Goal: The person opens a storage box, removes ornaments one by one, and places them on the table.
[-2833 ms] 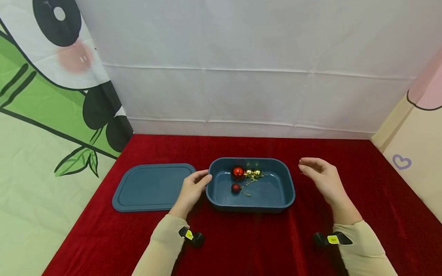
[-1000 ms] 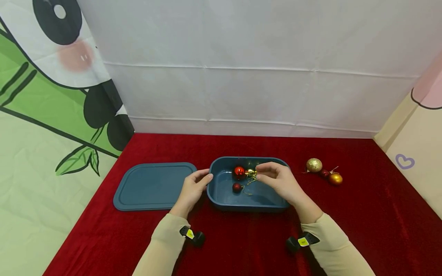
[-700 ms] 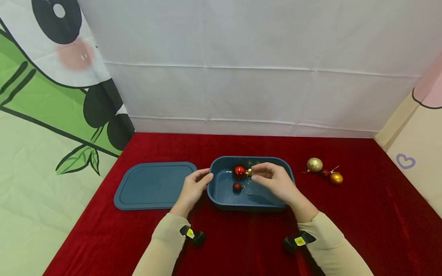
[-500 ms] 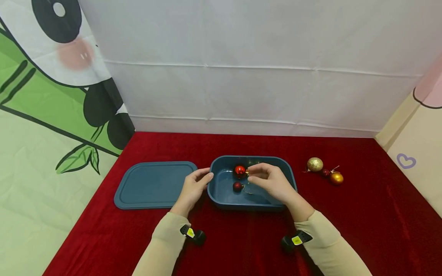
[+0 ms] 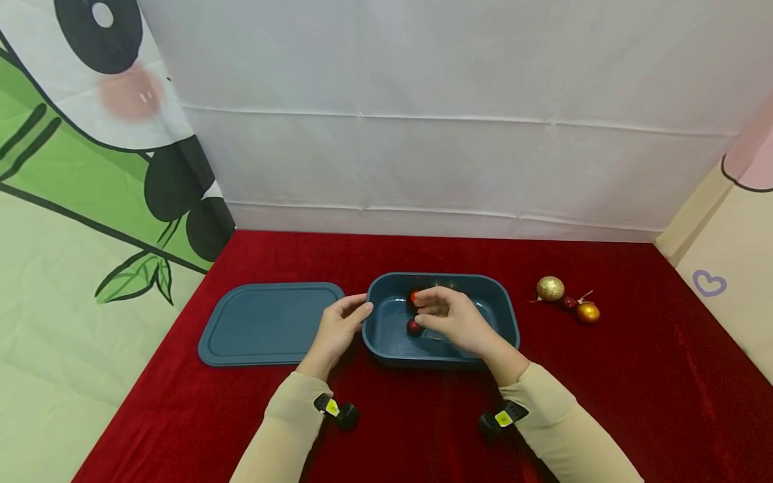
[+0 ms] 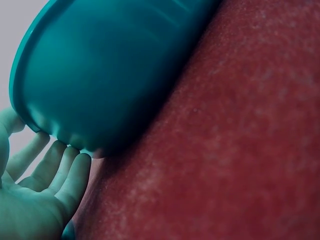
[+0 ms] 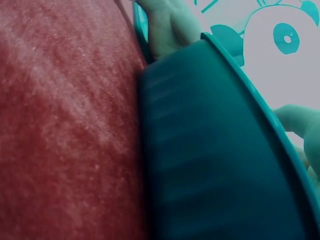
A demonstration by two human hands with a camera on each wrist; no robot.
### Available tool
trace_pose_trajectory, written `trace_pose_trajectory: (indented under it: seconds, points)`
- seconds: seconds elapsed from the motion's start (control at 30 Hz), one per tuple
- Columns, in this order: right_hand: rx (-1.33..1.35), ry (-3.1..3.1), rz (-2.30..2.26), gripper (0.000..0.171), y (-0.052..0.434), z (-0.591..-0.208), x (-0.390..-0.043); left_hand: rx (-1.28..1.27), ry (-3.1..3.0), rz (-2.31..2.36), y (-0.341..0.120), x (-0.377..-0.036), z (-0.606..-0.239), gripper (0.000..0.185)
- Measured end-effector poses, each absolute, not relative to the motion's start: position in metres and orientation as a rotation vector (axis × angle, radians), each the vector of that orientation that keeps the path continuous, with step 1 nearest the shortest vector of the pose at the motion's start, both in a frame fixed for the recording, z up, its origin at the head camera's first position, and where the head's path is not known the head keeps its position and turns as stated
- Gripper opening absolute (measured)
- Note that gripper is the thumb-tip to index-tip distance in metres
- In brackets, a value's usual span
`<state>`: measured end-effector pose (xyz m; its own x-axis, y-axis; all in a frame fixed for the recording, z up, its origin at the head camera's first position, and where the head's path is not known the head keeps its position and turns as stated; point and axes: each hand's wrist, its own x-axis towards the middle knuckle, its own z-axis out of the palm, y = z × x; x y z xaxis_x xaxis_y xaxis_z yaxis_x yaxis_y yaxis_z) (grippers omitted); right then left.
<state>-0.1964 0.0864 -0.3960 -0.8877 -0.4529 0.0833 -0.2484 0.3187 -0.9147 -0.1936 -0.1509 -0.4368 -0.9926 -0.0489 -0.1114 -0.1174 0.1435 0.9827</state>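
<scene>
My left hand (image 5: 338,329) holds the left end of a blue rectangular box (image 5: 507,322), thumb at the rim and fingertips against the outer wall, as the left wrist view shows. My right hand (image 5: 449,318) reaches into this box, fingers bent and thumb apart from them. Its fingertips are right at a shiny red Christmas bauble (image 5: 413,296), which they partly cover. A smaller dark red bauble (image 5: 414,328) lies just below the thumb tip. The small gold baubles in the box are hidden behind the right hand.
A flat blue lid (image 5: 266,325) lies left of the box on the red cloth (image 5: 410,429). To the right sit a glittery gold bauble (image 5: 550,288), a dark red one (image 5: 569,303) and a smooth gold one (image 5: 588,312). A white backdrop (image 5: 392,168) rises behind.
My right hand came from right of the box, where three baubles now lie in view, and moved left inside it across the gold baubles to the red one. The left hand stays at the rim.
</scene>
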Motion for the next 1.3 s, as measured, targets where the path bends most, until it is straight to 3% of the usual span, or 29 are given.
trace_pose_trajectory:
  seconds: [1.3]
  points:
    - [-0.565, 2.570, -1.295, 0.042, 0.073, -0.411, -0.200, -0.183, 2.282, 2.010, -0.154, -0.194, -0.440, 0.038]
